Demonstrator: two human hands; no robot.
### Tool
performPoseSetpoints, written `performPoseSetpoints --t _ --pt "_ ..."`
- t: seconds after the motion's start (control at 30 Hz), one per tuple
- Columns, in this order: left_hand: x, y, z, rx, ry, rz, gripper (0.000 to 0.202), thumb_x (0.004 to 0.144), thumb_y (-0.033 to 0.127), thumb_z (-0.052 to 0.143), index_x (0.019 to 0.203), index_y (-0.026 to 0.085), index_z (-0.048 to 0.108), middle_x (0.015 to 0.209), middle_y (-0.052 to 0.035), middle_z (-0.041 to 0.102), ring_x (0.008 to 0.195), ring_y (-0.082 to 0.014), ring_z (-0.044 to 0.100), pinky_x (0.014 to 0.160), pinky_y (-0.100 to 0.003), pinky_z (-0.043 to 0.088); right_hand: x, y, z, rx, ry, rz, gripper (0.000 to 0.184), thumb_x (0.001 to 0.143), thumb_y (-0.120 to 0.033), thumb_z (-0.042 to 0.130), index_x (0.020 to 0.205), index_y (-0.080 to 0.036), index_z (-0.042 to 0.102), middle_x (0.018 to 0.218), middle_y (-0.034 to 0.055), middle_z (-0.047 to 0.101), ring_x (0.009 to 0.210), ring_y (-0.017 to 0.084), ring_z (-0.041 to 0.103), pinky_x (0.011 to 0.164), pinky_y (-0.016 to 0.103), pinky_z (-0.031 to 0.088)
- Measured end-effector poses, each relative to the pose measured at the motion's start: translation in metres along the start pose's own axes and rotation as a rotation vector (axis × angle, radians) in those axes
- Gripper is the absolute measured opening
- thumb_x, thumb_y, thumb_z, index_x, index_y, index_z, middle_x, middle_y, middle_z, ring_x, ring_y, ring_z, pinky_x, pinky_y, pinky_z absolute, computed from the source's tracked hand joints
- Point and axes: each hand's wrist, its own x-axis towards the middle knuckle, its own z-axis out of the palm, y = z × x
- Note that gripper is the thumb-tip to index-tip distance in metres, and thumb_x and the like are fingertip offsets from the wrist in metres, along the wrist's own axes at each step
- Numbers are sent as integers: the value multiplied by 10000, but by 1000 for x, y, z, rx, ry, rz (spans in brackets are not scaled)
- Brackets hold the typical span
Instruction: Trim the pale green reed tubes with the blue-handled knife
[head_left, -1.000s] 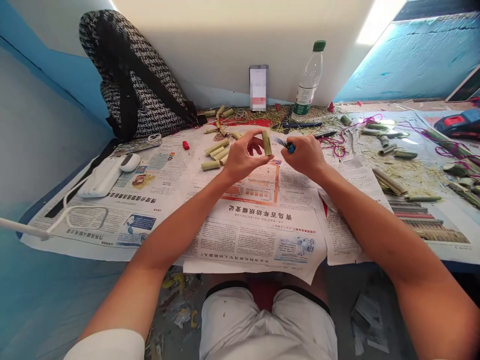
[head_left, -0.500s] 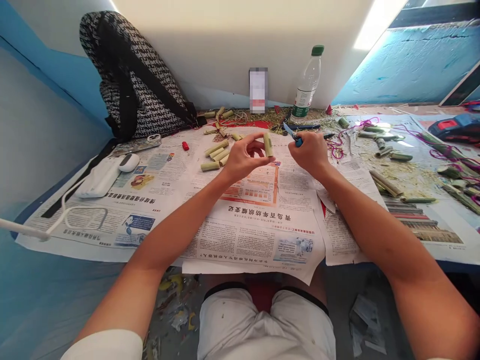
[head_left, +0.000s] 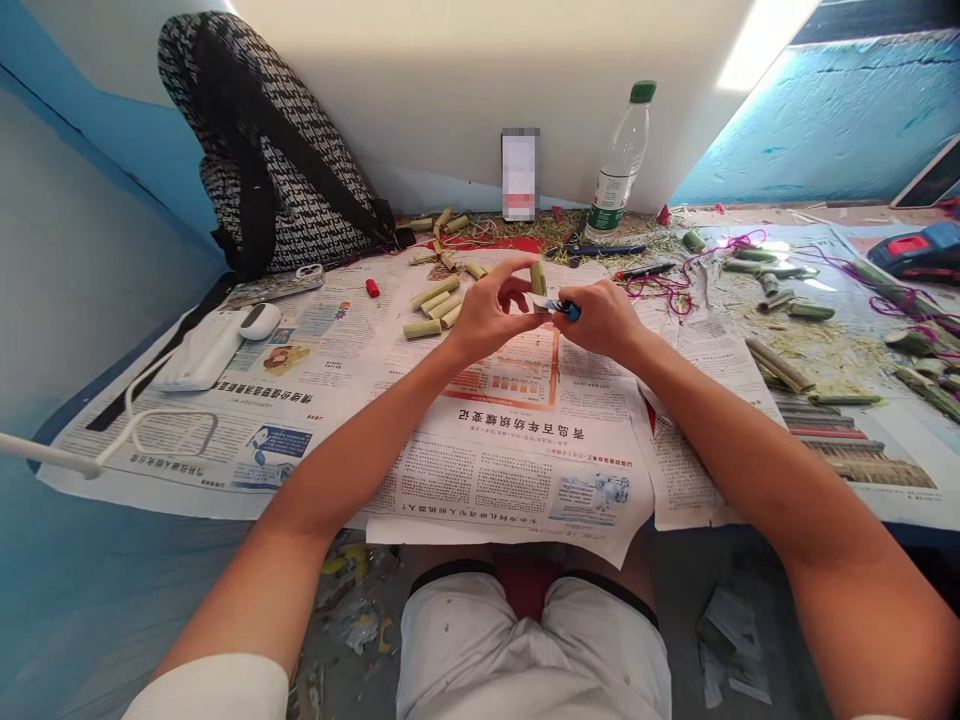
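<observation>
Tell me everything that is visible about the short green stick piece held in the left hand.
The short pale green bamboo-like cylinder looks like a cut section of stalk, matte and smooth, with a lighter cut end on top. It stands nearly upright above the newspaper-covered table, not touching it. The left hand pinches it between thumb and fingers. The small blue-handled knife in the right hand meets its lower part; the exact contact is too small to tell.

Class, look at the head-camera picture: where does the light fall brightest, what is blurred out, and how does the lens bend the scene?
Head view: sunlight glares on the wall at upper right; the small upright card is pixelated; wide-angle distortion curves the newspaper edges; the hands and green tube piece stay sharp.
</observation>
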Motion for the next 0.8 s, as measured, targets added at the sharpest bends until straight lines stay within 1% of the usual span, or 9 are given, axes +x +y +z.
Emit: performPoseSetpoints --t 0.13,0.27,0.37,0.47,0.5,0.57,0.63,0.73,0.8 --pt "1 -1 -3 17 -4 -3 746 693 419 989 1350 247 680 987 -19 833 742 -106 684 661 -260 496 -1 -4 -1 -47 -4 10 177 842 -313 611 779 -219 747 681 78 660 692 224 552 652 351 245" --pt "2 -2 -5 -50 -22 -6 757 657 461 1011 1313 237 707 960 -26 828 719 -108 676 637 -266 499 1 -2 -1 -50 32 41 168 852 -309 617 804 -218 750 682 80 653 713 234 561 675 352 269" --pt "1 2 -1 -114 -44 -8 785 658 521 1007 1326 233 711 962 -39 823 738 -122 688 647 -281 531 7 15 -3 -35 93 144 171 864 -306 605 826 -214 744 716 96 664 721 246 549 675 361 288" --pt "0 5 2 -142 -42 -14 820 669 564 994 1361 232 704 998 -57 826 753 -128 693 663 -293 556 12 36 -8 -38 113 282 162 878 -286 591 817 -216 724 730 122 664 716 256 521 672 380 301" --pt "0 5 2 -145 -36 -18 829 669 570 992 1367 230 702 1008 -62 828 744 -125 687 659 -294 558 12 39 -10 -33 120 300 163 887 -278 583 811 -216 713 725 124 657 711 254 510 675 385 307" --pt "1 4 1 -141 -22 -24 840 668 574 993 1374 226 700 1020 -68 832 720 -118 673 647 -292 555 12 39 -13 -20 128 274 162 896 -263 576 793 -217 692 709 117 640 701 246 490 684 388 316" --pt "3 0 -2 -125 -13 -18 839 677 568 990 1386 230 694 1030 -71 834 710 -114 669 642 -285 551 10 28 -12 -6 118 185 154 881 -254 582 764 -218 677 685 97 622 694 233 479 689 382 317" --pt "4 -3 -4 -102 -13 0 818 704 536 981 1408 246 682 1042 -67 835 717 -114 680 636 -271 535 6 8 -8 22 46 49 159 845 -256 591 706 -220 660 635 61 589 676 212 482 683 367 307" --pt "4 -4 -4 -84 -14 0 804 707 501 982 1410 254 682 1034 -58 836 717 -115 681 632 -264 522 3 -1 -5 36 -8 5 167 837 -264 592 694 -220 666 619 49 583 660 201 485 675 361 297"
